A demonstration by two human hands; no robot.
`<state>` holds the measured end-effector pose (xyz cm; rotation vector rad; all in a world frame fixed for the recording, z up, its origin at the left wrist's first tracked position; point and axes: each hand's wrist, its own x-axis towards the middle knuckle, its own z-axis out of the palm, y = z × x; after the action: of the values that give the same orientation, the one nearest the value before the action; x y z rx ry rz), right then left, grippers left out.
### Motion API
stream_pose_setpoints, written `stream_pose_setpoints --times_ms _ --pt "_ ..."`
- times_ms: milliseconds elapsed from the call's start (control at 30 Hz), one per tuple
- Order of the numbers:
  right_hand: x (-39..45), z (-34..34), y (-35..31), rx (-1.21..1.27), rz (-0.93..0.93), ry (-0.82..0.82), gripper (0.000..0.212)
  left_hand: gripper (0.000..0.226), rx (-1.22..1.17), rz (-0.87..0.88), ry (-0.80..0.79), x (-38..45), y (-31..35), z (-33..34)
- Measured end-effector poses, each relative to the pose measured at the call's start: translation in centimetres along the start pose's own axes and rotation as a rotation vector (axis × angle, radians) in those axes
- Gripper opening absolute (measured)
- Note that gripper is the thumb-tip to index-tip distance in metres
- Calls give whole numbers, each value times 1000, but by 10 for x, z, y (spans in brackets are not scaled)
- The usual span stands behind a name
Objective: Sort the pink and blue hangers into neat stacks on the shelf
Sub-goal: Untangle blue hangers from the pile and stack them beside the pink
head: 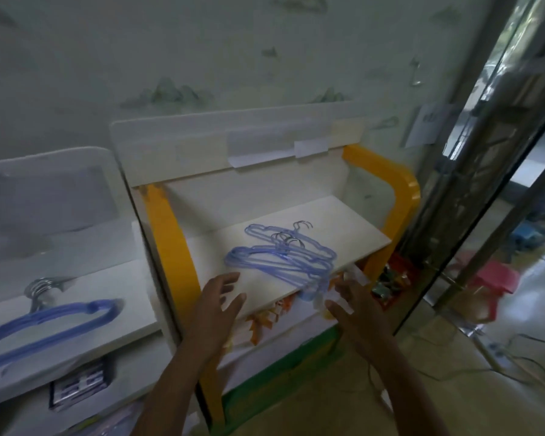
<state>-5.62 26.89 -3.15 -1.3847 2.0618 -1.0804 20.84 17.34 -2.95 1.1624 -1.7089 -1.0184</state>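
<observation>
— What sits on our white shelf board (334, 215) with yellow side frames?
— A loose pile of translucent blue plastic hangers (283, 262), overhanging its front edge.
— Our hands?
— Left hand (217, 305) and right hand (357, 306) both spread, holding nothing. Another blue hanger (49, 325) lies on the left-hand unit.

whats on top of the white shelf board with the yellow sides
A loose pile of blue hangers lies on the shelf board, overhanging its front edge. No pink ones show there.
</observation>
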Motion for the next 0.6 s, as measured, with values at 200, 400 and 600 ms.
stream_pose_setpoints --times_ms 200,400,600 --pt "72 -10 3 -20 43 86 39 35 -73 15 -13 75 -7 31" --pt "120 -1 21 -37 76 83 42 34 -42 23 -5 136 -33 49" --pt "149 7 32 -61 97 58 40 26 20 7 7 178 -53 62"
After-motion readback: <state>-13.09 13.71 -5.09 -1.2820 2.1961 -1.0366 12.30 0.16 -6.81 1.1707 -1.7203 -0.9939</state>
